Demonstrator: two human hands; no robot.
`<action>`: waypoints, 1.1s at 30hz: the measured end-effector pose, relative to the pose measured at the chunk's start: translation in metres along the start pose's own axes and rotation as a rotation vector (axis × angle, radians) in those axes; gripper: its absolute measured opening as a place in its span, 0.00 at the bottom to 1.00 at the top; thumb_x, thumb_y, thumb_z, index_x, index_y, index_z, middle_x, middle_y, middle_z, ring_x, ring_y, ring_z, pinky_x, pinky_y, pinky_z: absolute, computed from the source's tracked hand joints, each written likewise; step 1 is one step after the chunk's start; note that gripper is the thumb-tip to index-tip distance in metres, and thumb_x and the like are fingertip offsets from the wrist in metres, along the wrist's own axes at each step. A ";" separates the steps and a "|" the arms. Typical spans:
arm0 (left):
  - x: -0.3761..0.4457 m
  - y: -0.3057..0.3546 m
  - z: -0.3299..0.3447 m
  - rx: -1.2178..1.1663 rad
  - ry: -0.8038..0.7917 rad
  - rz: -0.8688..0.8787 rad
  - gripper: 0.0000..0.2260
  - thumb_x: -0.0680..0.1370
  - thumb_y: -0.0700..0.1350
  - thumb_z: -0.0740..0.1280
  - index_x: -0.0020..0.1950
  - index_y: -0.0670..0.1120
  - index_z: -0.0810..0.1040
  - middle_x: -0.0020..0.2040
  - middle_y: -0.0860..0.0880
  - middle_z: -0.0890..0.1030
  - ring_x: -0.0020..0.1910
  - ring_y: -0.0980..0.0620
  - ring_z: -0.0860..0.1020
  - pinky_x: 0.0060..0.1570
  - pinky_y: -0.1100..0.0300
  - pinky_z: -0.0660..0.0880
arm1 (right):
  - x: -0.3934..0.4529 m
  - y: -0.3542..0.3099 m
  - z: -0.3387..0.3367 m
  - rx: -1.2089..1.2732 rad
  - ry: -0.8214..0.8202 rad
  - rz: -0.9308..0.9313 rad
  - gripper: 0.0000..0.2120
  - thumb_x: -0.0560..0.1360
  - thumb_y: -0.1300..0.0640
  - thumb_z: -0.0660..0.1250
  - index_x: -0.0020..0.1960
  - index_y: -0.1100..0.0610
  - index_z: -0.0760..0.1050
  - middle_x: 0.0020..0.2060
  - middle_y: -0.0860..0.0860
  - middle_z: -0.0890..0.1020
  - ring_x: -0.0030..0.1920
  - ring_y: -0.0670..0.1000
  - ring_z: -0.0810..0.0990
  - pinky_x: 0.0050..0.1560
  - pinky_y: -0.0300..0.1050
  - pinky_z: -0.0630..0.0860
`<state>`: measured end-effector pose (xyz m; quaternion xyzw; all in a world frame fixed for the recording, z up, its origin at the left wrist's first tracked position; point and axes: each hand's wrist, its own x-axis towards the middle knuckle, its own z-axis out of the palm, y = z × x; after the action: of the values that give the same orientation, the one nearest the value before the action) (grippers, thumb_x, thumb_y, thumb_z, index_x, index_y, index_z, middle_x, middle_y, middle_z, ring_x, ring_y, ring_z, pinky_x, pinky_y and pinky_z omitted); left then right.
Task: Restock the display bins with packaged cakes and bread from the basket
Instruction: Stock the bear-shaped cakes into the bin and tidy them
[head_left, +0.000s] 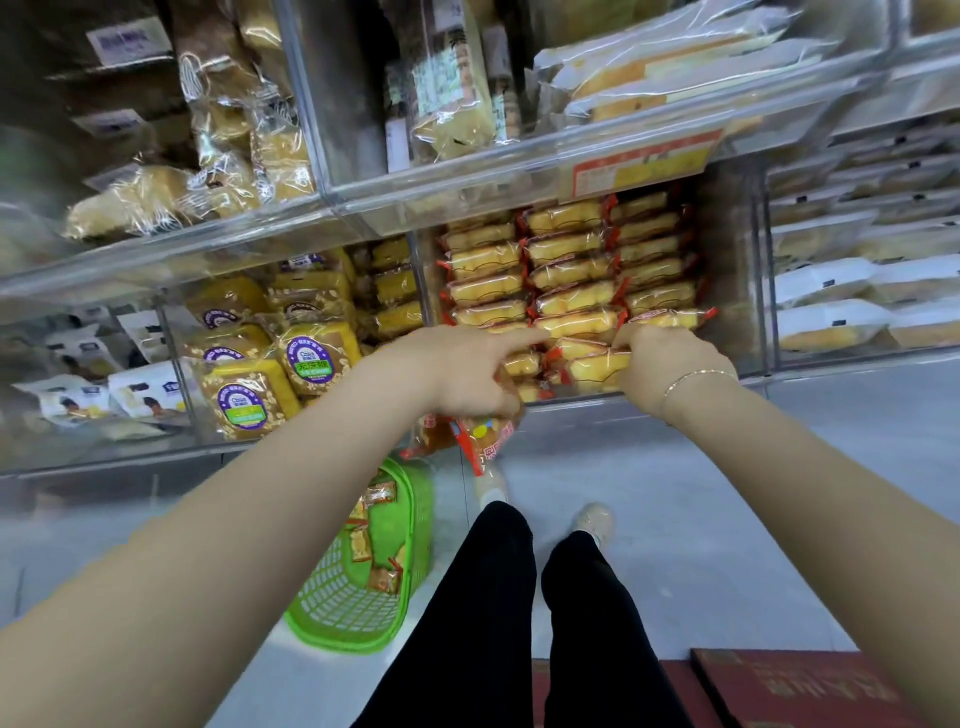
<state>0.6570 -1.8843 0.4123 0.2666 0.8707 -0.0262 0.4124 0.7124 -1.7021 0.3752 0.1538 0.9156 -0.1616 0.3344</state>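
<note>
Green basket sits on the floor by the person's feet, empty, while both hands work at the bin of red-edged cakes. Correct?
Not quite: the green basket isn't empty; the head view shows several packaged cakes inside. Rest holds: it is on the floor, left hand and right hand at the bin.

This is a shop — the bakery aisle of a grocery store. Clear acrylic display bins (737, 270) sit in tiers, each holding one kind of wrapped goods: red-edged cake packets (571, 270) stacked in neat rows, square cakes with round purple labels (311, 358), white packets (826, 280) to the right and long loaves in clear bags (660, 67) above. An orange-and-yellow price tag (644, 166) is fixed to the front of an upper bin. On the pale tiled floor (727, 493) stands a green plastic shopping basket (363, 597) — more packets lie inside it.
</note>
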 end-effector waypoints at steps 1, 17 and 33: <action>0.005 0.004 -0.005 0.068 -0.030 0.012 0.35 0.73 0.59 0.66 0.75 0.68 0.49 0.33 0.56 0.69 0.37 0.51 0.73 0.35 0.58 0.68 | 0.002 0.002 0.001 0.039 0.009 -0.004 0.19 0.73 0.65 0.59 0.62 0.53 0.72 0.51 0.58 0.75 0.44 0.60 0.74 0.45 0.48 0.75; 0.047 0.007 -0.012 0.045 -0.339 -0.018 0.40 0.74 0.56 0.67 0.76 0.66 0.43 0.77 0.49 0.60 0.60 0.45 0.72 0.55 0.54 0.70 | 0.015 0.005 -0.009 0.242 -0.094 0.015 0.11 0.71 0.66 0.64 0.52 0.61 0.80 0.42 0.57 0.80 0.44 0.57 0.77 0.47 0.44 0.78; 0.045 -0.009 -0.003 -0.296 -0.430 -0.009 0.37 0.73 0.57 0.68 0.76 0.65 0.50 0.78 0.52 0.56 0.75 0.46 0.57 0.65 0.55 0.59 | 0.028 -0.001 0.017 0.436 -0.080 0.139 0.20 0.68 0.53 0.74 0.53 0.61 0.73 0.44 0.56 0.78 0.44 0.56 0.77 0.44 0.47 0.76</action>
<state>0.6275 -1.8714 0.3802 0.1878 0.7586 0.0439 0.6224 0.7008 -1.7043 0.3445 0.2786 0.8322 -0.3382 0.3398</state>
